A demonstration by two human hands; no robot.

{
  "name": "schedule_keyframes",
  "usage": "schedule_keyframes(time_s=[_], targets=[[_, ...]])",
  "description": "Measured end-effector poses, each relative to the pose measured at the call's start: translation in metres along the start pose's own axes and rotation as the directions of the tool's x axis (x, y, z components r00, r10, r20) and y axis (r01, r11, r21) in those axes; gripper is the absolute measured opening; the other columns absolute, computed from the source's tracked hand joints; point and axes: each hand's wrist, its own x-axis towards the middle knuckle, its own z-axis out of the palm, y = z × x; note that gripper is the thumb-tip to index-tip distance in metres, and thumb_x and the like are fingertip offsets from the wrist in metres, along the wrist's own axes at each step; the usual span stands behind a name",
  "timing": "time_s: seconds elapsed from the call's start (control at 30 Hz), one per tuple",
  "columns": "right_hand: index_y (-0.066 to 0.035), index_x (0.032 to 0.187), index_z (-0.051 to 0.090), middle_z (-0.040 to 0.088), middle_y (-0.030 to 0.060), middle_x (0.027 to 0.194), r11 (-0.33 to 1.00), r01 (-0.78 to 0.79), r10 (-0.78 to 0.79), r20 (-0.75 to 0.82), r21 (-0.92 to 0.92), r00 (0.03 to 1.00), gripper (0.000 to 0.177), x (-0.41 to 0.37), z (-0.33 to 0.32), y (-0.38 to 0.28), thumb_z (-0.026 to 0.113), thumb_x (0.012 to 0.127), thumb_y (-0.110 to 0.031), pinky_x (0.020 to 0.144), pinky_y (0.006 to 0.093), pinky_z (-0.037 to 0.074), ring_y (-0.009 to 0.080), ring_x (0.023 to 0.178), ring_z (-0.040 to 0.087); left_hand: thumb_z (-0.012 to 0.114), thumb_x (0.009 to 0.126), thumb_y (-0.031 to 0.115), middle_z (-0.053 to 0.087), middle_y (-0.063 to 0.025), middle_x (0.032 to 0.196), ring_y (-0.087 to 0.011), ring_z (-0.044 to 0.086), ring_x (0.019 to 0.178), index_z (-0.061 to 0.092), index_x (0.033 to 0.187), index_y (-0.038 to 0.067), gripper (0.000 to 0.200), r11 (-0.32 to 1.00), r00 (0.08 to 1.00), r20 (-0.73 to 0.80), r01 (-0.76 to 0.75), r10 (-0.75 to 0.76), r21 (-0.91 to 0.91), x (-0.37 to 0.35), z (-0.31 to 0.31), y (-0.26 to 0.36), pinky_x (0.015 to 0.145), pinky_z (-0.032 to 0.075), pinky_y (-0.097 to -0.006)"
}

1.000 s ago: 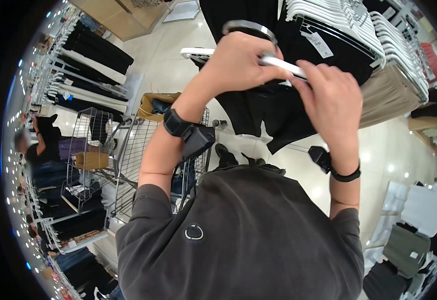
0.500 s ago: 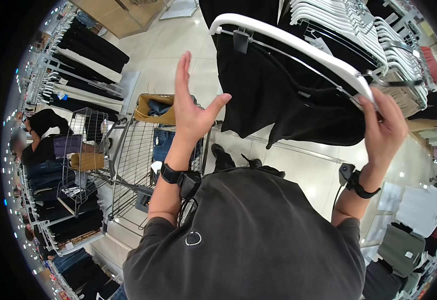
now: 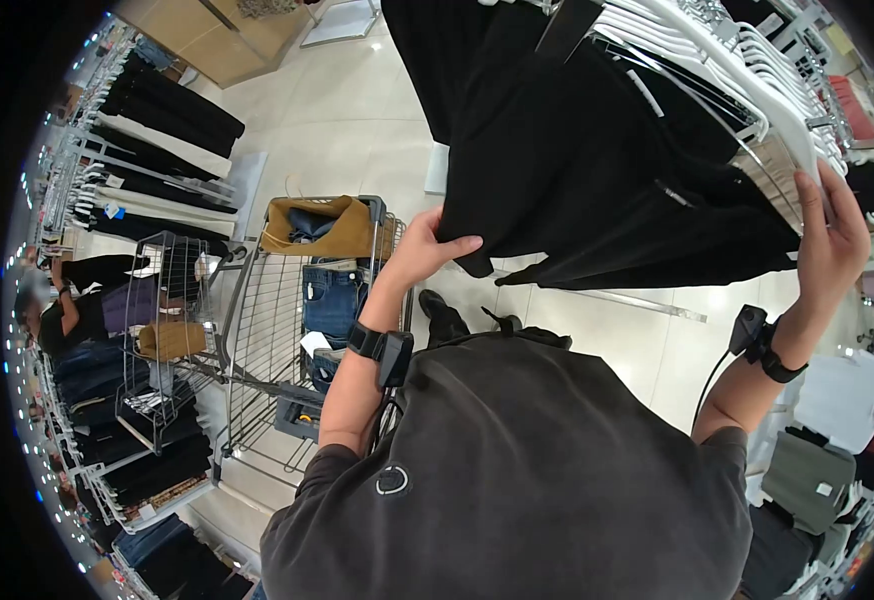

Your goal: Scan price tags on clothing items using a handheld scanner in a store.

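A black garment (image 3: 567, 180) hangs from a white clip hanger (image 3: 757, 85) in front of me; its lower edge splits into leg-like parts, and I cannot make out its exact kind. My right hand (image 3: 833, 225) grips the right end of the hanger, thumb on the near side. At the garment's left edge, my left hand (image 3: 425, 248) has its thumb in front of the cloth. Its other fingers are hidden behind the cloth, and the hand appears to pinch that edge. A dark hanger clip (image 3: 569, 28) shows at the top.
To the left stands a wire shopping cart (image 3: 257, 330) with folded jeans (image 3: 334, 300) and a tan bag (image 3: 332, 230). White hangers (image 3: 647, 25) crowd a rail behind the garment. Another person (image 3: 62, 320) is at far left, near a second cart (image 3: 162, 330).
My left hand has come down from raised, spread fingers to the garment's edge. My right hand and the hanger have shifted right, and the garment is spread wider.
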Motion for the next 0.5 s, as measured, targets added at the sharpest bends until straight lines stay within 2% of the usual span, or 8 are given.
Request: schedule_keyframes(time_s=[0.1, 0.3, 0.4, 0.5], targets=[[0.006, 0.108, 0.068, 0.069, 0.0077, 0.097, 0.998, -0.067, 0.068, -0.052, 0.007, 0.996, 0.022, 0.002, -0.009, 0.014, 0.069, 0.089, -0.006, 0.081, 0.0214, 0.05, 0.0088, 0.089, 0.062, 0.074, 0.084, 0.01, 0.067, -0.0006, 0.102, -0.0086, 0.061, 0.087, 0.062, 0.117, -0.001, 0.036, 0.968, 0.996, 0.044, -0.069, 0.082, -0.241, -0.001, -0.003, -0.014, 0.082, 0.049, -0.0259], [0.005, 0.11, 0.067, 0.069, 0.0076, 0.097, 0.997, -0.071, 0.069, -0.054, -0.033, 0.996, 0.024, 0.002, -0.017, 0.02, 0.069, 0.089, -0.006, 0.081, 0.0221, 0.05, 0.0094, 0.089, 0.063, 0.071, 0.086, 0.013, 0.066, 0.0023, 0.095, -0.0058, 0.059, 0.084, 0.062, 0.118, 0.002, 0.035, 0.997, 0.997, 0.065, -0.048, 0.052, -0.06, 0.001, -0.011, -0.025, 0.078, 0.048, -0.0239], [0.005, 0.11, 0.067, 0.069, 0.0077, 0.097, 0.995, -0.012, 0.009, -0.037, -0.095, 0.999, 0.024, 0.004, -0.02, 0.021, 0.069, 0.089, -0.007, 0.081, 0.0223, 0.05, 0.0097, 0.089, 0.063, 0.071, 0.086, 0.01, 0.066, 0.0019, 0.094, -0.0055, 0.059, 0.083, 0.062, 0.117, 0.002, 0.032, 0.985, 0.992, 0.053, -0.123, 0.117, 0.118, 0.004, -0.009, -0.022, 0.078, 0.048, -0.0243], [0.005, 0.111, 0.067, 0.069, 0.0079, 0.098, 0.996, -0.023, 0.019, -0.043, -0.091, 0.999, 0.025, 0.009, -0.028, 0.023, 0.069, 0.09, -0.008, 0.081, 0.0218, 0.05, 0.0095, 0.089, 0.063, 0.07, 0.086, 0.005, 0.067, 0.0004, 0.096, -0.0062, 0.059, 0.084, 0.062, 0.116, 0.0, 0.032, 0.995, 0.994, 0.096, -0.051, 0.06, -0.088, 0.006, -0.003, -0.028, 0.079, 0.049, -0.0248]])
